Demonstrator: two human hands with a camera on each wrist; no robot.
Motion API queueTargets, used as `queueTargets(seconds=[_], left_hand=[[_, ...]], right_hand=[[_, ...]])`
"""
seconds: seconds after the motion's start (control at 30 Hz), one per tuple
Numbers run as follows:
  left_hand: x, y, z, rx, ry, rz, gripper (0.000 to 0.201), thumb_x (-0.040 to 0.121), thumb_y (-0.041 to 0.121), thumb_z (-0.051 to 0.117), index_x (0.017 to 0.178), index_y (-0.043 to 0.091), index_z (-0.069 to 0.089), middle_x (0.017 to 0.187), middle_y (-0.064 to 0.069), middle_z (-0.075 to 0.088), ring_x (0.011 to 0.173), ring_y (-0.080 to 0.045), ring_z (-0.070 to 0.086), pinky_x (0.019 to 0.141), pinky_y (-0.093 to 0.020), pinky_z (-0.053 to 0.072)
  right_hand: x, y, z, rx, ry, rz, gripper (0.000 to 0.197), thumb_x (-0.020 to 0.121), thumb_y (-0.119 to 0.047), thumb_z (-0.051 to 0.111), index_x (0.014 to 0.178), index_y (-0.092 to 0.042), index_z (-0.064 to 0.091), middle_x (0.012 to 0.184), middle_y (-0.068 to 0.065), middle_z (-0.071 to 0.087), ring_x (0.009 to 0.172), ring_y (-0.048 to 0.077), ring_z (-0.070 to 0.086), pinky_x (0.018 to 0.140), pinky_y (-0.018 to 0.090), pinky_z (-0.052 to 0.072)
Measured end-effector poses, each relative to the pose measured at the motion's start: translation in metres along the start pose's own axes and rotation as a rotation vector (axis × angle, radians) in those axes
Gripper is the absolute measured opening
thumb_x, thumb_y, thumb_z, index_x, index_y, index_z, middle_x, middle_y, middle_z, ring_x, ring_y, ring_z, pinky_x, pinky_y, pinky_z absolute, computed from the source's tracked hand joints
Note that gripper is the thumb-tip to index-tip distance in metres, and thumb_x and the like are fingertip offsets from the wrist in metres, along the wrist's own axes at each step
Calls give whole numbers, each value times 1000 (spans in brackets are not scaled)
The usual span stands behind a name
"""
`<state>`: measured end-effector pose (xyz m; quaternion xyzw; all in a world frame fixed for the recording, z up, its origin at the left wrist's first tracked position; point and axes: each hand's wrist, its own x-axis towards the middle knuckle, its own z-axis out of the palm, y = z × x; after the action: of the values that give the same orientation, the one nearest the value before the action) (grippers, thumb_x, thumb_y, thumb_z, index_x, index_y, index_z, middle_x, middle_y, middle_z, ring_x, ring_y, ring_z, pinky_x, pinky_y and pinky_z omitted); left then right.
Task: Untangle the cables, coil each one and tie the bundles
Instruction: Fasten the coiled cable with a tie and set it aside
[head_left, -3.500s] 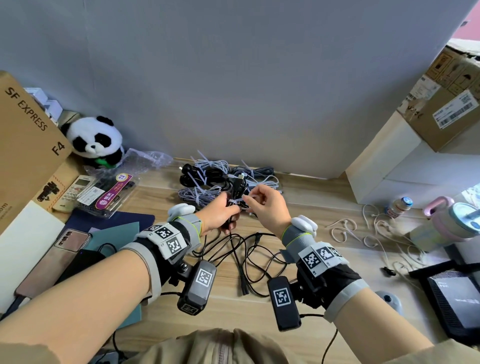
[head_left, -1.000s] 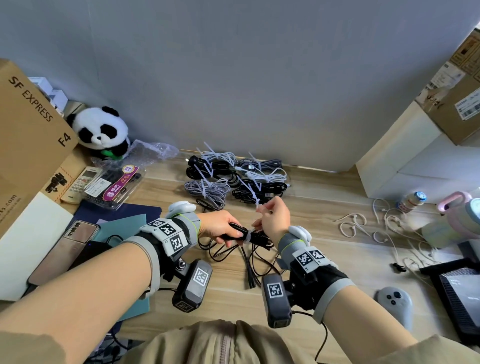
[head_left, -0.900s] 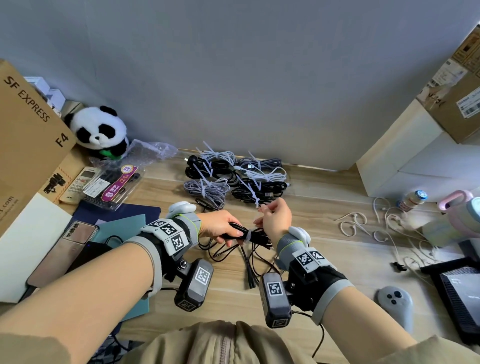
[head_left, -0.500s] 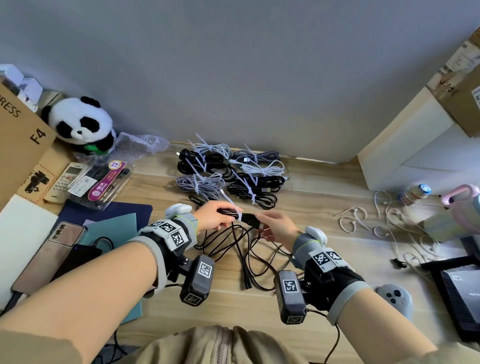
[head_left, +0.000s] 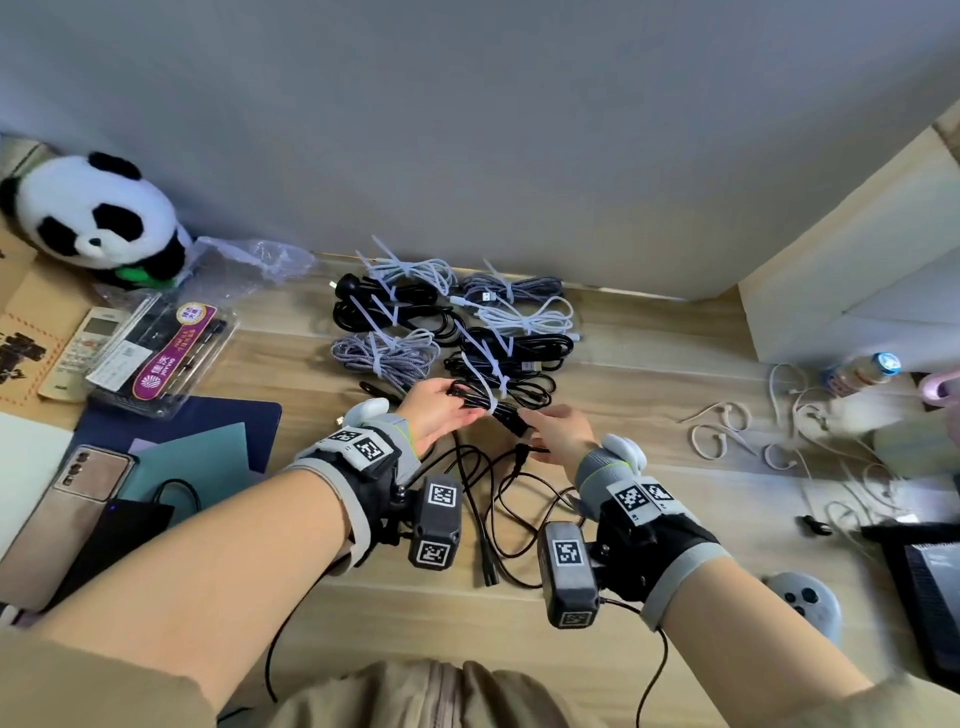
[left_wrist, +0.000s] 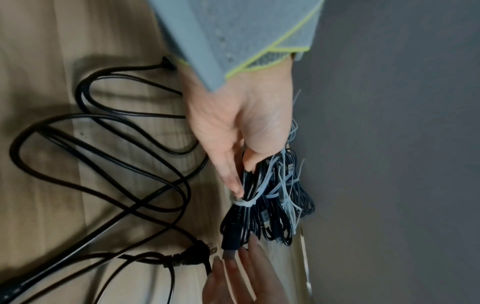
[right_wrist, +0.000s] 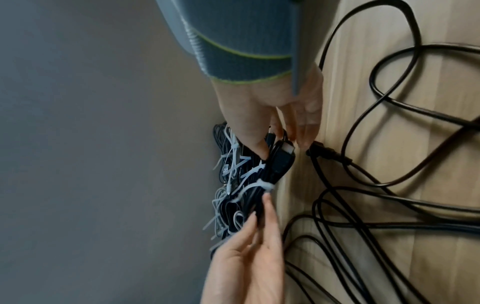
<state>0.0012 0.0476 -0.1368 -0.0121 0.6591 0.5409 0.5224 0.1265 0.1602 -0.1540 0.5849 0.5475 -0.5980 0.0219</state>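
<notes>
Black cable bundle, cinched by a white zip tie, sits at the front of the tied bundles on the desk, its plug end sticking out. Left hand fingers lie nearly straight against it, and right hand fingers hover relaxed by the plug, holding nothing. A careless withdrawal could drag it into the loose black cable (untied, just behind) and re-tangle both.
</notes>
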Motion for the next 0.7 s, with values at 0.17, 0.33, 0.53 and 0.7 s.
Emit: queueTargets(seconds=[0.17, 0.33, 0.53, 0.7], left_hand=[[7, 1, -5, 95, 24, -91, 65, 95, -3, 46, 149, 8, 12, 136, -27, 44, 110, -32, 60, 92, -31, 48], [11, 1, -11, 198, 26, -99, 60, 95, 0, 46, 148, 3, 19, 135, -21, 47, 114, -31, 58, 90, -35, 49], [11, 2, -10, 222, -45, -123, 66, 96, 8, 49, 149, 6, 10, 141, -11, 46, 124, -22, 50, 85, -34, 49], [8, -5, -15, 346, -57, -97, 58, 97, 7, 45, 148, 8, 18, 137, -13, 48, 119, -24, 54, 84, -32, 51]], right_hand=[[10, -6, 0, 181, 52, 76, 20, 89, -7, 59, 107, -2, 53, 82, 12, 60, 71, 23, 61, 73, 34, 56], [3, -9, 3, 24, -108, 185, 20, 95, -20, 55, 90, -2, 49, 82, 12, 65, 54, 20, 63, 55, 28, 55], [6, -13, 7, 291, -67, 93, 30, 95, -6, 52, 122, 4, 42, 118, 21, 62, 109, 32, 63, 88, 29, 52], [4, 2, -3, 234, -52, -4, 5, 96, -4, 48, 101, -4, 49, 85, 12, 65, 69, 20, 61, 67, 24, 51]])
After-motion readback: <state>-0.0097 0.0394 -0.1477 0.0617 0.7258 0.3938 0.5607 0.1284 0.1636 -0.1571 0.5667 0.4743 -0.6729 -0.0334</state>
